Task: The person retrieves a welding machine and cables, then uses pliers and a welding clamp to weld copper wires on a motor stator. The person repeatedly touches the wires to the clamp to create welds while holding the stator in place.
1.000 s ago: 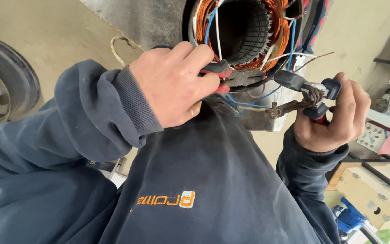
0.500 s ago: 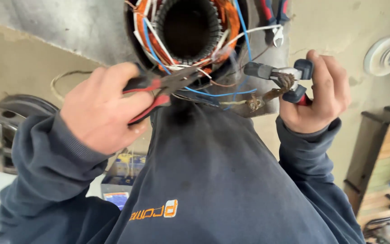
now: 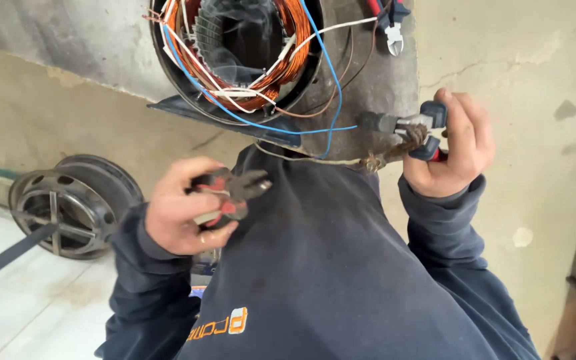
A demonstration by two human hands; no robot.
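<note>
Left hand (image 3: 178, 213) is curled tight round red pliers (image 3: 235, 190), well below the stator (image 3: 238, 57). Right hand (image 3: 451, 150) clamps blue pliers (image 3: 401, 127) on twisted wires (image 3: 395, 148); a hard tug could snap them.

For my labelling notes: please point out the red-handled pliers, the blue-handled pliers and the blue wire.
red-handled pliers (image 3: 233, 193): head view, on the pivot.
blue-handled pliers (image 3: 403, 124): head view, on the neck.
blue wire (image 3: 315, 129): head view, on its low run.
</note>
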